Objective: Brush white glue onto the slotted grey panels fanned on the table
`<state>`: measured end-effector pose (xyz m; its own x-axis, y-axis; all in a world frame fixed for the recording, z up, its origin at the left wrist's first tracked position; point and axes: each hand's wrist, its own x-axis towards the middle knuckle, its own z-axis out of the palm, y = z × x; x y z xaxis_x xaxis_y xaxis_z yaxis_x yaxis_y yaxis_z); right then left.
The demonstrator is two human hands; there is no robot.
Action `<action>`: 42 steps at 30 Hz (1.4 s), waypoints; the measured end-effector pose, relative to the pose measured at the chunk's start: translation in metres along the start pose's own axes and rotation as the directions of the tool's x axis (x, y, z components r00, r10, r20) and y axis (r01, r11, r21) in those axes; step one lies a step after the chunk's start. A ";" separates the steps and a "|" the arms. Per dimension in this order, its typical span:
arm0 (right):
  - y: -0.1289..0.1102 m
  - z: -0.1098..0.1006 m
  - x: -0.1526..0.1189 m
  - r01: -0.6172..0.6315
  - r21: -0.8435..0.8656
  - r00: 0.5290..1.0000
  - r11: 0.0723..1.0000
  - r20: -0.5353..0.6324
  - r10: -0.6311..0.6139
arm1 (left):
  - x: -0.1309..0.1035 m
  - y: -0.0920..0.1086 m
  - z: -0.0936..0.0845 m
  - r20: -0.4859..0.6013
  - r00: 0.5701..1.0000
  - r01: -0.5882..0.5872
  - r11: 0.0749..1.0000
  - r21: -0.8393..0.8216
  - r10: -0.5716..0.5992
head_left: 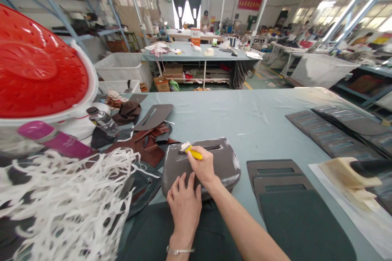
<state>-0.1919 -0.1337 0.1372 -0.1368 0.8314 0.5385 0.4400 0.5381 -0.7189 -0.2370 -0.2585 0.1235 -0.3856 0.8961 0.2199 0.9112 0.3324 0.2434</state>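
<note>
A grey padded panel point(214, 163) with rounded corners and a long slot lies at the near side of the table, white smears along its edges. My right hand point(202, 165) grips a brush point(196, 153) by its yellow handle. Its whitish bristles touch the panel near the left end of the slot. Flat on the panel's near edge rests my left hand point(184, 200), fingers spread and holding nothing. Dark fabric point(153, 232) spreads beneath the panel toward me.
White strips point(73, 200) pile at left beside a purple can point(55, 138), a plastic bottle point(102, 120) and a red basket point(39, 65). Slotted grey pieces point(278, 169) lie to the right. Farther right are stacked dark panels point(321, 130) and a cream-coloured block point(347, 173) on white paper.
</note>
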 end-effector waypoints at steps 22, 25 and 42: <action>0.050 -0.129 -0.045 -0.279 0.006 0.955 0.960 -0.104 0.278 | 0.076 0.100 0.040 0.260 0.966 0.224 0.489 -0.843 0.007; 0.044 -0.128 -0.047 -0.298 0.195 0.946 0.935 -0.070 0.316 | 0.084 0.106 0.034 0.300 0.954 0.284 0.377 -0.882 -0.016; 0.103 -0.248 -0.078 -0.470 0.525 0.801 0.710 -0.084 0.592 | -0.029 0.142 -0.080 0.627 0.762 0.627 -0.423 -0.654 0.162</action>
<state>0.0845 -0.1779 0.1303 0.2255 0.9733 0.0425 -0.0895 0.0641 -0.9939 -0.1083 -0.2605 0.2273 -0.0558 0.9213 -0.3848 -0.7224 0.2288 0.6525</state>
